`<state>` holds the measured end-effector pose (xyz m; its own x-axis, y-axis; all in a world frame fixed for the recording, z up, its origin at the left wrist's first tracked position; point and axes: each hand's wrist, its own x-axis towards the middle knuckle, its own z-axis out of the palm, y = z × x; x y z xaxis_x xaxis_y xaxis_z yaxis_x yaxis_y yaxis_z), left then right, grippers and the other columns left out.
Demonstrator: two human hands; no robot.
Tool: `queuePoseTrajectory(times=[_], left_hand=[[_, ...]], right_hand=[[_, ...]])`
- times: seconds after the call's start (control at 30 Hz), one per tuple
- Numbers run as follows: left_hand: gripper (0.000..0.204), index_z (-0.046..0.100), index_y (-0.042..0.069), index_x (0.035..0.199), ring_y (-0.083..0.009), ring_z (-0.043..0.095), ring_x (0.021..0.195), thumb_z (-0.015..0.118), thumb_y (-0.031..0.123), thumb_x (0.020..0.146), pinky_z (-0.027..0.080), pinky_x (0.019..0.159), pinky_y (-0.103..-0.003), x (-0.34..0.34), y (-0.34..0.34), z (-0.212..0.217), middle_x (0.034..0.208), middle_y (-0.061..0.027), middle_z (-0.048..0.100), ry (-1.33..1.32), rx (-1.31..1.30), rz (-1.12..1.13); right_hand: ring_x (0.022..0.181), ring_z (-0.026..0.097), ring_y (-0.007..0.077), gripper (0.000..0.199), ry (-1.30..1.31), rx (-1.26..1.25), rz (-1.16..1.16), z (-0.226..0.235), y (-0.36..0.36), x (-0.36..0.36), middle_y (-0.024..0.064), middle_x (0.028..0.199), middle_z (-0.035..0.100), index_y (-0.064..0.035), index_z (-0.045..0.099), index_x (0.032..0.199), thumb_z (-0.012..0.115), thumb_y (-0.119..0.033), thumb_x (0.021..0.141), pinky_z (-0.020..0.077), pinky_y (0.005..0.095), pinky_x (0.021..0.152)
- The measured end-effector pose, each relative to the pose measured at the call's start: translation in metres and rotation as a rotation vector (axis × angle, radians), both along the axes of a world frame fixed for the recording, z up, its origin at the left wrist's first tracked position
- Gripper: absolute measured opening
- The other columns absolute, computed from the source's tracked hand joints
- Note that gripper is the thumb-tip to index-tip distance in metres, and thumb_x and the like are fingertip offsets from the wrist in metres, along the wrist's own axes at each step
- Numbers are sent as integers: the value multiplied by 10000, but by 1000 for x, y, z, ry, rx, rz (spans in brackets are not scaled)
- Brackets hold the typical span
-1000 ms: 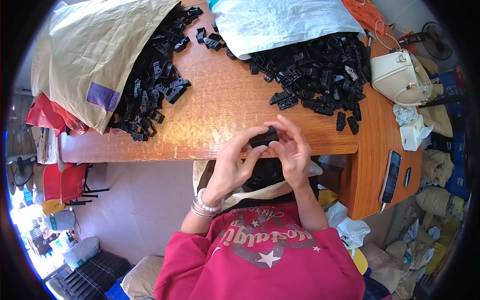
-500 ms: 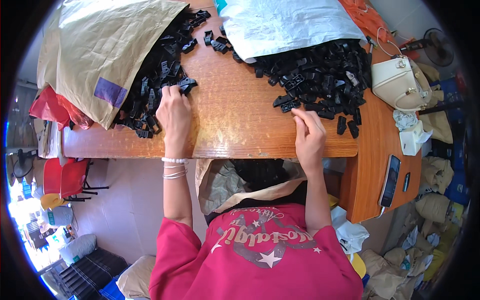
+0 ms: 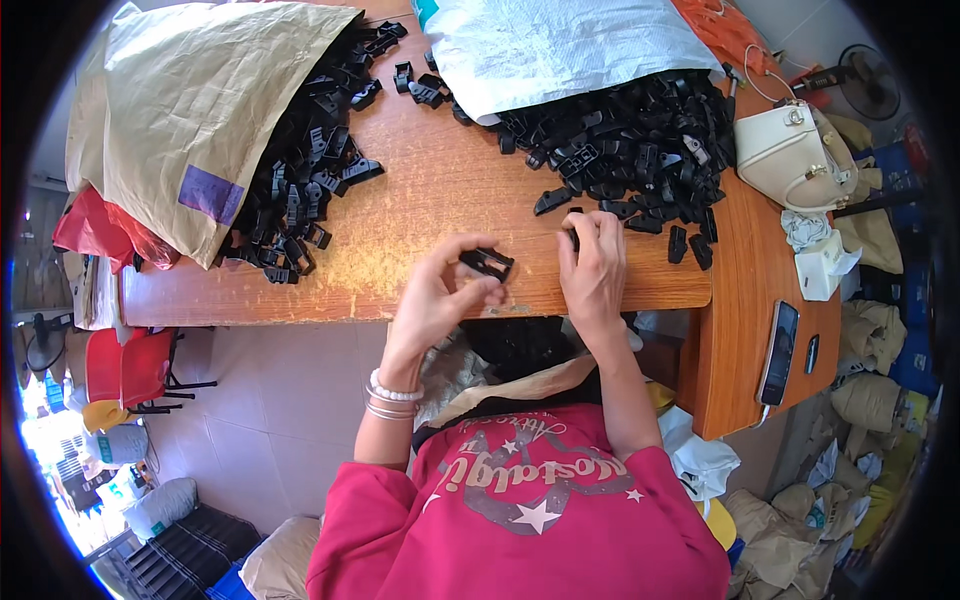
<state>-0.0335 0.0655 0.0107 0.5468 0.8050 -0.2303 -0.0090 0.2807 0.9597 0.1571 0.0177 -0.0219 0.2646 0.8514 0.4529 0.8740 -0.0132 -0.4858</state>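
Note:
My left hand (image 3: 440, 300) is over the table's front edge, thumb and fingers closed on a black plastic part (image 3: 488, 263) with an open slot. To its right, my right hand (image 3: 597, 265) grips a small dark plastic piece (image 3: 574, 232), mostly covered by the fingers. Beyond the right hand, a heap of black plastic parts (image 3: 640, 140) spills from a white woven sack (image 3: 570, 50). On the left, another heap of similar black parts (image 3: 300, 190) comes out of a tan paper sack (image 3: 190, 110).
The wooden table (image 3: 420, 200) ends in front of me, with an opened sack (image 3: 520, 390) below its edge. At right are a cream handbag (image 3: 795, 155), a tissue pack (image 3: 825, 265) and a phone (image 3: 780, 355). A red chair (image 3: 130, 365) stands at left on the floor.
My left hand has moved from the left heap toward the middle front, carrying a black part. The right hand has drawn slightly left and nearer, with a small piece from the right heap.

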Motion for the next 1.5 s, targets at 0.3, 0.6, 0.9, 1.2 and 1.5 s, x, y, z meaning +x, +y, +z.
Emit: queuePoseTrajectory(times=[0.3, 0.6, 0.9, 1.2, 1.5], left_hand=[[338, 605, -59, 1111, -81, 624, 555, 716, 38, 807, 473, 507, -185, 4, -17, 6, 609, -57, 650, 175, 82, 10], [305, 580, -52, 1178, -117, 662, 687, 624, 16, 884, 537, 611, -231, 8, -29, 1, 812, -99, 670, -102, 113, 99], [316, 608, 1, 1064, -166, 649, 702, 737, 88, 788, 517, 609, -281, 4, -20, 4, 830, -113, 652, 251, 556, 77], [209, 608, 5, 983, -340, 632, 771, 618, 46, 778, 515, 626, -383, -46, 103, -9, 975, -181, 550, 1181, 1193, 336], [191, 494, 0, 961, -160, 532, 550, 579, -7, 790, 430, 480, -308, -19, 64, -5, 726, -101, 577, 730, 831, 373]], right_hand=[[915, 654, 260, 280, 590, 123, 493, 27, -23, -17, 126, 1027, 673, -8, 673, 1021, 689, 63, 751, 523, 324, 766], [1041, 617, 269, 253, 717, 98, 437, 24, -31, -27, 150, 1139, 640, 11, 634, 1114, 580, 3, 867, 489, 342, 834], [870, 630, 215, 116, 877, -108, 431, 23, -36, -15, 112, 925, 653, 23, 660, 948, 626, -9, 841, 479, 283, 787], [713, 603, 245, 183, 501, -3, 184, 16, -6, -7, 134, 809, 621, 2, 652, 1035, 567, 12, 873, 468, 326, 629], [821, 528, 282, 304, -79, 42, 22, 12, 23, -1, 119, 876, 525, -33, 627, 1073, 625, 49, 779, 421, 402, 787]])
